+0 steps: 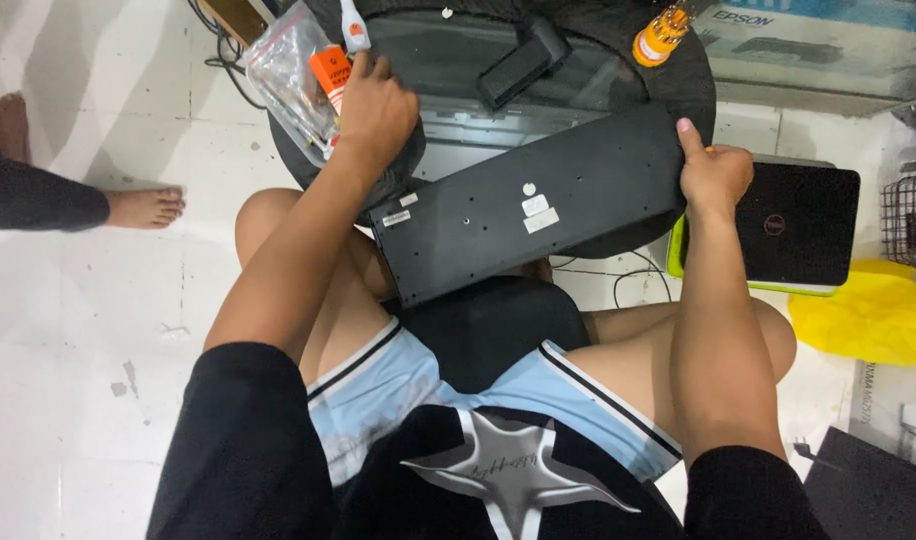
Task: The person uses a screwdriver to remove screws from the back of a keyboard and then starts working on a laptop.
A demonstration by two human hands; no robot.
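Observation:
A long black keyboard lies upside down across my lap and the edge of a round black table, with small white stickers on its underside. My right hand grips its right end, thumb up along the edge. My left hand rests at the table's left rim, fingers curled on a clear plastic zip bag that holds an orange packet. A white tool handle pokes up just above that hand.
On the glass tabletop lie a black rectangular part and an orange screwdriver-bit holder. A black laptop on a green pad sits on the floor at right, beside a yellow bag. Another person's bare foot is at left.

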